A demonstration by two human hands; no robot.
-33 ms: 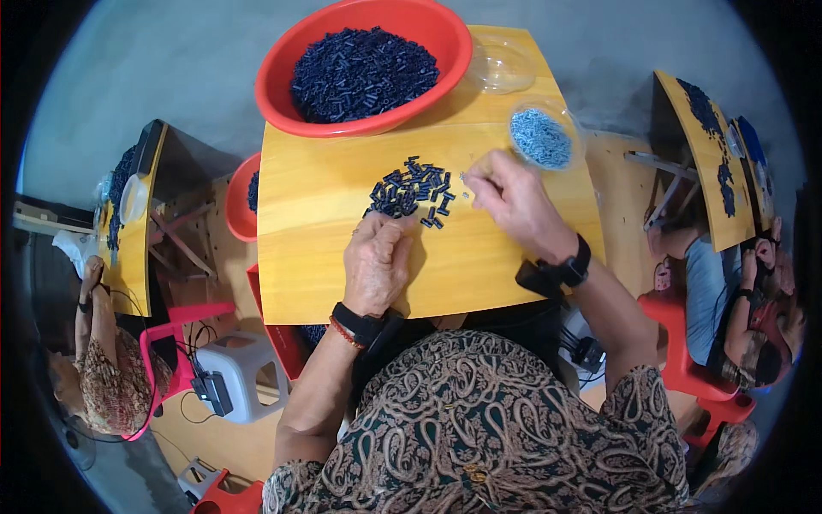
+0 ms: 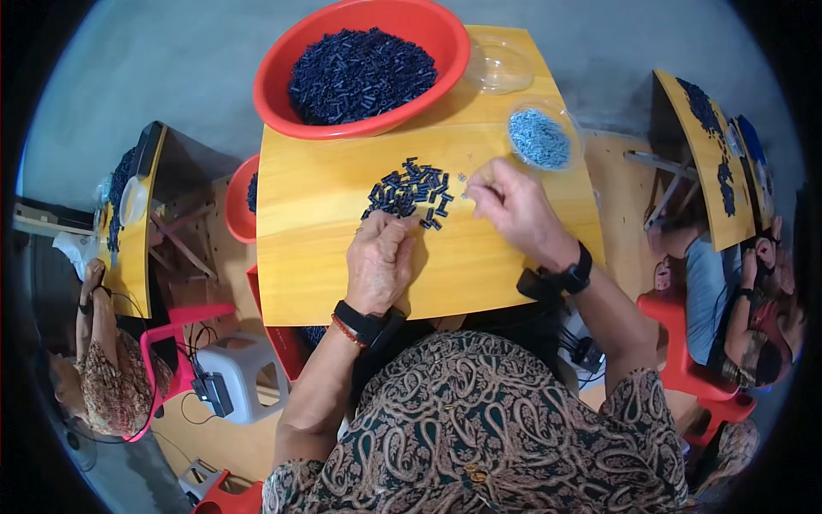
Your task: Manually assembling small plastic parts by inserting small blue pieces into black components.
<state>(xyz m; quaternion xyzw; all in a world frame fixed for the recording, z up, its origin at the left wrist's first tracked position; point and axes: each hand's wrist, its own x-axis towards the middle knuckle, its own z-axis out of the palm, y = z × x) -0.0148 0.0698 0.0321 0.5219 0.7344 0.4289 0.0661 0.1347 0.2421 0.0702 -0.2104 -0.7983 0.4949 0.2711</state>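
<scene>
A small pile of short dark tube-like pieces [image 2: 411,190] lies on the yellow tabletop [image 2: 325,248]. At the pile's near edge is my left hand [image 2: 379,261], its fingers curled closed; whatever they hold is hidden. To the right of the pile, my right hand [image 2: 518,210] has thumb and fingers pinched together, and I cannot make out anything in them. A few tiny pale pieces [image 2: 462,178] lie just left of its fingertips. Beyond this hand stands a clear round dish of small light-blue pieces [image 2: 539,140].
A large red basin [image 2: 360,130] heaped with dark pieces stands at the far left of the table. Beside it sits a clear plastic container [image 2: 499,68]. Other people work at yellow tables [image 2: 137,257] on both sides. A red basin [image 2: 243,210] is left of my table.
My right hand has shifted slightly, its fingers still pinched near the tiny pale pieces. My left hand has moved a little to the right and stays closed by the pile.
</scene>
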